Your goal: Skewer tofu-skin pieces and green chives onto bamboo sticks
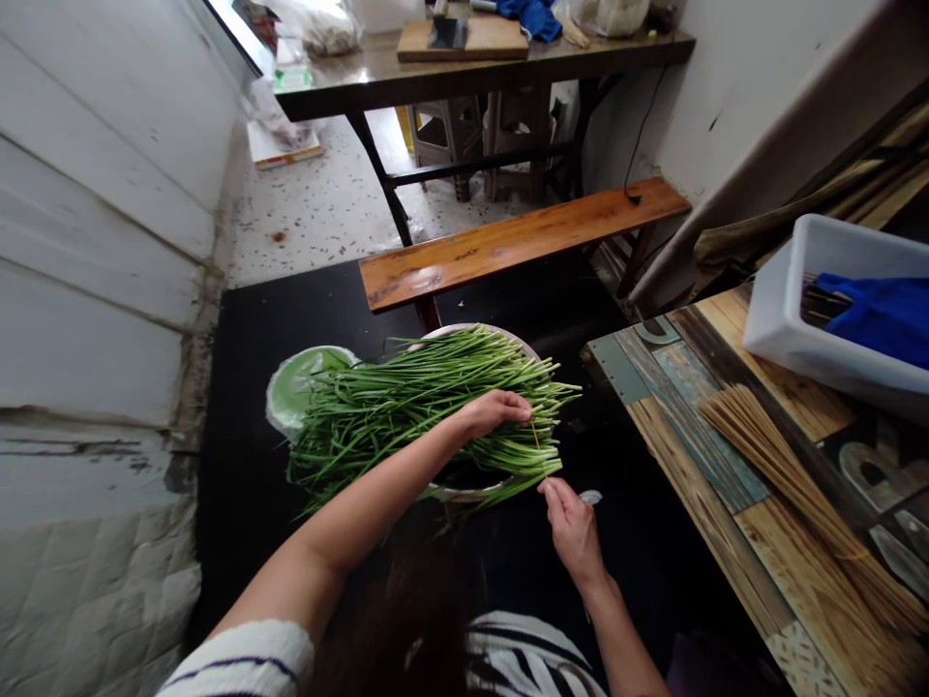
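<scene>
A big heap of garlic chives [406, 397] lies across a round basin [494, 489], green leaves to the left and pale stem ends to the right. Over the stem ends, my left hand [499, 411] is closed in a pinch at the upper end of a thin bamboo skewer [537, 440]. Whether a chive is also between those fingertips cannot be made out. Lower and to the right, my right hand [570, 528] pinches the skewer's other end. The skewer slants between both hands, close to the pale stems.
A bundle of skewers [784, 494] lies on the patterned wooden table [697, 426] at right, beside a white bin [776, 290] holding blue cloth. A green lid-like disc [301, 382] is left of the chives. Beyond are a wooden bench [508, 247] and a table with a cutting board [494, 41].
</scene>
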`<state>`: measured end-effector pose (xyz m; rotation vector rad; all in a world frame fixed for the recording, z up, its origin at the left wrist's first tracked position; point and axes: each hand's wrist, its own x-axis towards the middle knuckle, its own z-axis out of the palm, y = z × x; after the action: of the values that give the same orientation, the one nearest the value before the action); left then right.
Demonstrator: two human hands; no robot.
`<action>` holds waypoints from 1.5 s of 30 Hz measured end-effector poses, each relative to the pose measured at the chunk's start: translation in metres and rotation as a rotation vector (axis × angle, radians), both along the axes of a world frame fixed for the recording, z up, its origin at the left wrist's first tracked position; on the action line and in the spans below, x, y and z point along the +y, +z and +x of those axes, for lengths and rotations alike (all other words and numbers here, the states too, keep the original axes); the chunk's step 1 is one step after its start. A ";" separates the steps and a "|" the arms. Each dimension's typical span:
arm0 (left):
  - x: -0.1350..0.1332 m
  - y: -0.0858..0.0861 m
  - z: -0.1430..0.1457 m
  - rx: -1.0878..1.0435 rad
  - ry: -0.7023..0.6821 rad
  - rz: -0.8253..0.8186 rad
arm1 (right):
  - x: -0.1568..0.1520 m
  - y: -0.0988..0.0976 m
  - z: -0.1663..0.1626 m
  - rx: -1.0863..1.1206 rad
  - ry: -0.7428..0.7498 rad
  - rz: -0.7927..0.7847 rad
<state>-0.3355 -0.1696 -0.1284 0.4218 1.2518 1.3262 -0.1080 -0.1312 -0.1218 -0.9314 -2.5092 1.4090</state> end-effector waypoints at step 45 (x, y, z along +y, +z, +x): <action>-0.002 0.037 -0.012 0.102 0.060 0.010 | 0.000 0.002 -0.003 0.016 -0.048 -0.017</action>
<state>-0.3479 -0.1714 -0.0913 0.4663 1.3518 1.3768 -0.1109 -0.1316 -0.1195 -0.9732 -2.4502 1.4201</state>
